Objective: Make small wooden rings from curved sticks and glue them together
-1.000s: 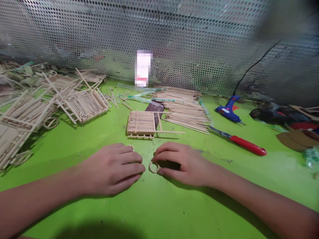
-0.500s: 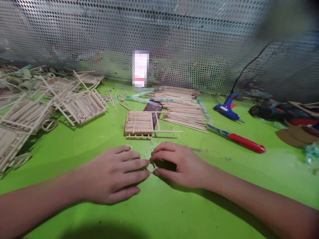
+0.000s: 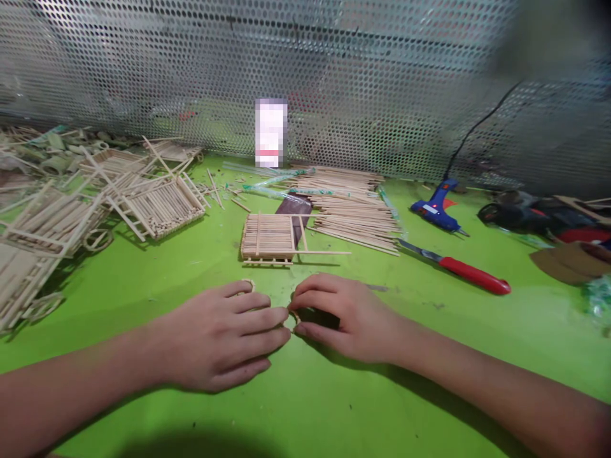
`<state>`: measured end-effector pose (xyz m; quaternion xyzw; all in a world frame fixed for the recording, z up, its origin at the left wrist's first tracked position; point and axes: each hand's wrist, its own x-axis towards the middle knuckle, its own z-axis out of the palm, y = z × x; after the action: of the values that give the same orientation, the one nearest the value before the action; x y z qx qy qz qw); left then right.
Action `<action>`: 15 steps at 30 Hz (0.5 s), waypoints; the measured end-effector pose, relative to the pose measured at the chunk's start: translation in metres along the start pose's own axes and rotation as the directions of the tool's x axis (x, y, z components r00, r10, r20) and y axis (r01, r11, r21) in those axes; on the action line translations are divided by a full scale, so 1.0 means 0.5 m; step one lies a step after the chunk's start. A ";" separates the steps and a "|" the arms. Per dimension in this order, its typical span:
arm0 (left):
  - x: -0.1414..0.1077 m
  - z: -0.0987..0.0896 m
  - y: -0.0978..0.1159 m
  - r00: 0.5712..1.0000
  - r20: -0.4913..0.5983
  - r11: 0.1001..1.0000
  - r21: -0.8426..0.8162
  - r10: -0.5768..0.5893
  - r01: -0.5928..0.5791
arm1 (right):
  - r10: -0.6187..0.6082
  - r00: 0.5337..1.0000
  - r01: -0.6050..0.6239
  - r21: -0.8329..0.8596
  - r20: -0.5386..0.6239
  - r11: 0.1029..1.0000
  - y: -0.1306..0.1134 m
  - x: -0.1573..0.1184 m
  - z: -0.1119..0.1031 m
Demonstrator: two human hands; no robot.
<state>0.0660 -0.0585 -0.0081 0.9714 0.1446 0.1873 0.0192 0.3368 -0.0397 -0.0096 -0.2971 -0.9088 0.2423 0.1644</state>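
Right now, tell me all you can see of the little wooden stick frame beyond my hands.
The little pale wooden stick frame looks like a cart body: thin sticks packed side by side, with a crosspiece over them. Two rails reach right, joined by a crossbar. A ladder-like strip edges its near side. It lies on the bright green tabletop, partly in front of a flat dark brown piece. Neither the left hand nor the right hand touches it.
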 end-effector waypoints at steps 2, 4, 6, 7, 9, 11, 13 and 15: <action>0.001 -0.001 0.000 1.000 0.000 1.000 -0.003 0.000 0.000 | 0.000 1.000 0.000 -0.001 -0.003 1.000 -0.001 0.001 0.000; 0.003 -0.002 0.001 1.000 0.003 1.000 -0.011 -0.004 0.004 | 0.000 1.000 0.000 -0.002 -0.005 1.000 -0.002 0.001 0.000; 0.004 -0.002 0.001 1.000 0.002 1.000 -0.016 -0.010 0.010 | 0.000 1.000 0.000 -0.003 -0.008 1.000 -0.002 0.002 0.000; 0.005 -0.002 0.001 1.000 0.002 1.000 -0.017 -0.012 0.012 | 0.000 1.000 0.000 -0.004 -0.008 1.000 -0.002 0.002 0.000; 0.006 -0.001 0.000 1.000 0.003 1.000 -0.015 -0.013 0.013 | -0.001 1.000 0.001 -0.007 -0.011 1.000 -0.001 0.001 0.001; 0.006 -0.001 -0.001 1.000 0.006 1.000 -0.016 -0.010 0.010 | -0.004 1.000 0.004 -0.008 -0.012 1.000 -0.001 0.000 0.002; 0.006 -0.001 -0.001 1.000 0.013 1.000 -0.021 -0.009 0.009 | -0.004 1.000 0.004 -0.007 -0.013 1.000 0.000 0.000 0.003; 0.006 -0.001 -0.001 1.000 0.017 1.000 -0.025 -0.009 0.010 | -0.002 1.000 0.002 -0.004 -0.012 1.000 0.000 0.000 0.004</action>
<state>0.0683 -0.0572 -0.0066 0.9720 0.1466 0.1805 0.0334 0.3361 -0.0405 -0.0111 -0.2980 -0.9086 0.2383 0.1696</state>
